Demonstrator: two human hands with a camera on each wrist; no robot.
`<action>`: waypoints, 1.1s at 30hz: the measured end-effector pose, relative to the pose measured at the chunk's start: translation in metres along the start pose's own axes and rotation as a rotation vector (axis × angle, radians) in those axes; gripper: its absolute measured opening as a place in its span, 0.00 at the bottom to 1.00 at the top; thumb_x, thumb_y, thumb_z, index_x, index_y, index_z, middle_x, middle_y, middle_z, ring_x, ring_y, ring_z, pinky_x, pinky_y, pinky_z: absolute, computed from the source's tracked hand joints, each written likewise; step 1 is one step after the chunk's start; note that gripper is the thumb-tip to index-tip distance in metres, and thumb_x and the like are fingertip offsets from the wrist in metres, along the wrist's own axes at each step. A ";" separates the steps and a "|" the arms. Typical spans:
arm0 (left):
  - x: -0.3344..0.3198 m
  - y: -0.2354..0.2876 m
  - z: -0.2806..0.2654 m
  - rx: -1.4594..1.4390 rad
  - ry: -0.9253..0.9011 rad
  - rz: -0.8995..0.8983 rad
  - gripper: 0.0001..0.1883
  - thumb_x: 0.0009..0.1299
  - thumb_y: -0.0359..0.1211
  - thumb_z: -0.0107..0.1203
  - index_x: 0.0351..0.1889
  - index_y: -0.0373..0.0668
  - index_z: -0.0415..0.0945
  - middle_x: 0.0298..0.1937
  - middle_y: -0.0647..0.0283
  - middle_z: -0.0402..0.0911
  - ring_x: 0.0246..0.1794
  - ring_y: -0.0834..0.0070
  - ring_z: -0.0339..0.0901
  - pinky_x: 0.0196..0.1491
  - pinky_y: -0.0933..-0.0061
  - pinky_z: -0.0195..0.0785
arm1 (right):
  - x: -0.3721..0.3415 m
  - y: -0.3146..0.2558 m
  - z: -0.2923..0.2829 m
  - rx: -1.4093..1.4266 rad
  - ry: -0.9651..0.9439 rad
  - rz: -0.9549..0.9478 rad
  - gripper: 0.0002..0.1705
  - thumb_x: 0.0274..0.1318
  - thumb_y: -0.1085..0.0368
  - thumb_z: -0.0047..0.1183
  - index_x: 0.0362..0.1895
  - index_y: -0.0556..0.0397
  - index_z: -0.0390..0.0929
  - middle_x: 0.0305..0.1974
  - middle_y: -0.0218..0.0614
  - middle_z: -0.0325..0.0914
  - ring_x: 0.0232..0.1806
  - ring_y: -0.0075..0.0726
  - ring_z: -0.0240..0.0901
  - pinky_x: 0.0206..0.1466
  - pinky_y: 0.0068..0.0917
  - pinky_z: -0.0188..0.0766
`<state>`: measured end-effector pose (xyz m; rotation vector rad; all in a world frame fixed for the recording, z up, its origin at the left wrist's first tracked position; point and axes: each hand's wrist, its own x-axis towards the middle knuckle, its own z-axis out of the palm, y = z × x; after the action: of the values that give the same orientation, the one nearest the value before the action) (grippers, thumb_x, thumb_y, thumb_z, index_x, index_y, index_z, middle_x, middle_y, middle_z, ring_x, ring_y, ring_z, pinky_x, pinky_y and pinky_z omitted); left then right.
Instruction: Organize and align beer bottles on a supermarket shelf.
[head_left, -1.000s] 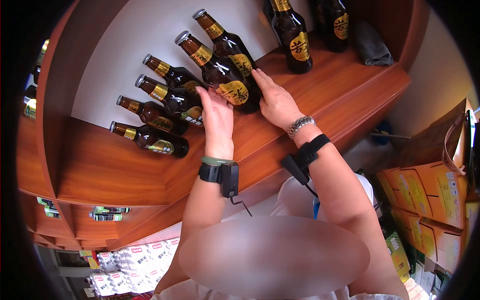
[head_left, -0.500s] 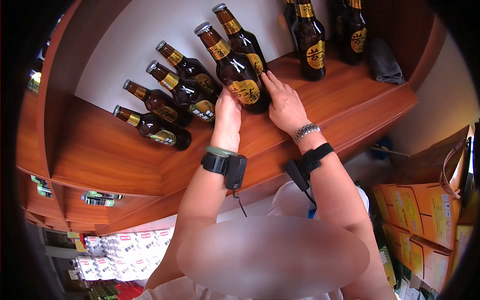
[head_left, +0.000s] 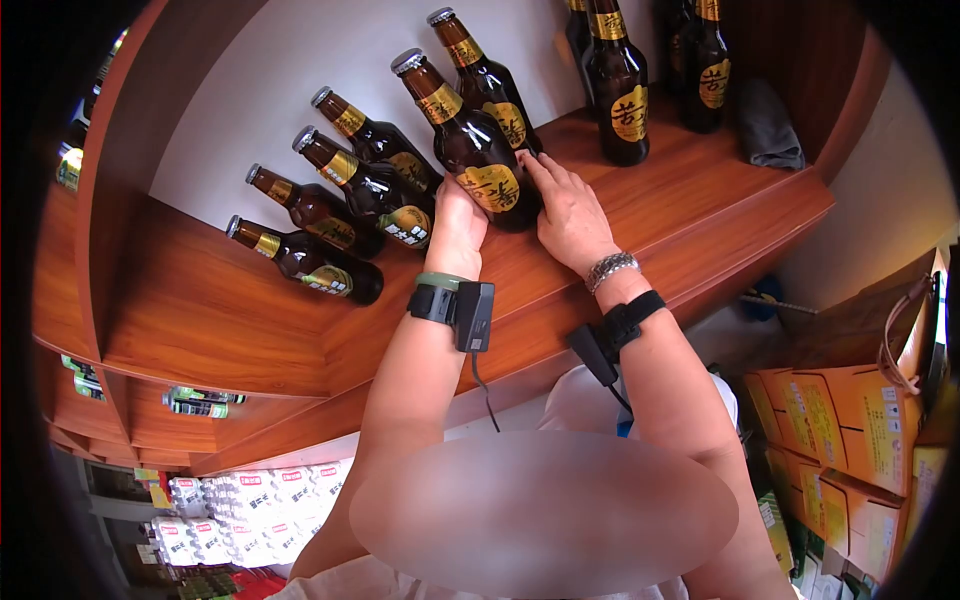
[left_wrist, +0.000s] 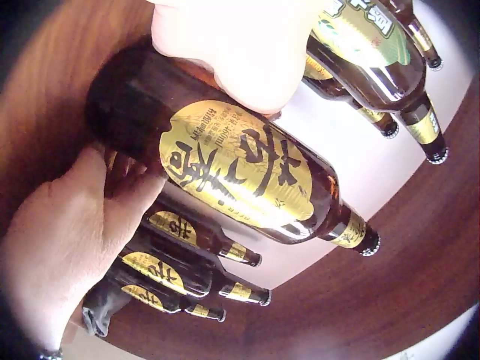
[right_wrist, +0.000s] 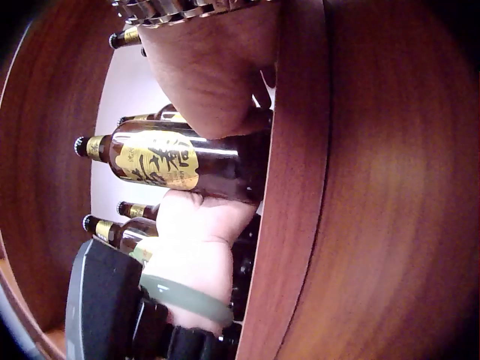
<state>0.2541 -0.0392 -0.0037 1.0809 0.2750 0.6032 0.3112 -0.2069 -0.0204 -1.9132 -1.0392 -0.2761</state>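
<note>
A brown beer bottle (head_left: 488,165) with a yellow label and silver cap stands at the front of the wooden shelf. My left hand (head_left: 458,228) holds its left side low down, the fingers partly hidden behind the glass. On the opposite side my right hand (head_left: 574,212) rests its extended fingers against the bottle's lower part; its thumb is hidden. In the left wrist view the bottle (left_wrist: 240,172) lies between both hands. A matching bottle (head_left: 492,95) stands right behind it. To the left, a bottle with a green-and-gold label (head_left: 385,200) is close beside my left hand.
More brown bottles stand in pairs at the left, and yellow-labelled bottles (head_left: 620,90) stand at the right. A dark grey cloth (head_left: 770,125) lies at the shelf's right end. Cartons (head_left: 835,425) are stacked below right; packs of white bottles (head_left: 250,510) stand lower left.
My left hand has gone from an open palm beside the bottle to holding its side. My right hand stays at the other side. The head view has shifted slightly.
</note>
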 end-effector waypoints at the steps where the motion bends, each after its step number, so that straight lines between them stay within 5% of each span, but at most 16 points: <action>1: -0.001 0.003 0.004 0.010 -0.023 -0.007 0.27 0.85 0.49 0.38 0.64 0.35 0.71 0.60 0.54 0.82 0.59 0.63 0.81 0.64 0.61 0.73 | 0.000 0.000 -0.001 0.010 -0.014 0.013 0.40 0.50 0.78 0.46 0.73 0.50 0.65 0.69 0.51 0.69 0.68 0.55 0.66 0.73 0.45 0.62; 15: 0.005 0.004 0.004 -0.010 -0.158 -0.043 0.26 0.82 0.48 0.43 0.63 0.35 0.73 0.58 0.51 0.83 0.57 0.61 0.82 0.63 0.61 0.73 | -0.001 0.000 -0.001 0.067 0.007 0.041 0.37 0.50 0.80 0.46 0.68 0.52 0.69 0.66 0.48 0.71 0.69 0.55 0.66 0.73 0.45 0.63; 22: -0.040 0.006 0.007 0.108 0.097 0.080 0.25 0.82 0.53 0.46 0.66 0.45 0.70 0.66 0.62 0.75 0.64 0.71 0.71 0.66 0.65 0.61 | 0.000 0.006 0.002 0.145 0.118 0.047 0.32 0.48 0.80 0.48 0.63 0.56 0.74 0.59 0.49 0.76 0.62 0.55 0.71 0.67 0.43 0.68; 26: -0.068 0.014 0.022 0.271 -0.077 0.163 0.27 0.79 0.38 0.56 0.72 0.40 0.64 0.65 0.63 0.74 0.68 0.74 0.68 0.71 0.69 0.58 | 0.000 0.002 -0.002 0.168 0.114 0.042 0.29 0.48 0.80 0.48 0.58 0.56 0.77 0.54 0.48 0.79 0.59 0.56 0.73 0.66 0.44 0.69; 28: -0.067 0.006 0.017 0.292 -0.111 0.173 0.36 0.66 0.18 0.64 0.72 0.37 0.61 0.65 0.60 0.74 0.68 0.73 0.69 0.70 0.70 0.62 | 0.000 0.002 -0.003 0.181 0.106 0.045 0.28 0.48 0.81 0.48 0.57 0.56 0.78 0.52 0.48 0.80 0.59 0.56 0.73 0.65 0.44 0.70; 33: -0.040 -0.004 0.010 0.384 -0.141 0.085 0.33 0.63 0.19 0.67 0.65 0.38 0.66 0.59 0.61 0.77 0.62 0.74 0.73 0.67 0.71 0.65 | -0.001 0.004 -0.002 0.198 0.116 0.044 0.26 0.49 0.80 0.49 0.55 0.56 0.79 0.51 0.48 0.80 0.59 0.56 0.73 0.64 0.45 0.70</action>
<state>0.2276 -0.0709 -0.0057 1.5054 0.2274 0.5592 0.3138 -0.2102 -0.0220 -1.7191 -0.9115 -0.2470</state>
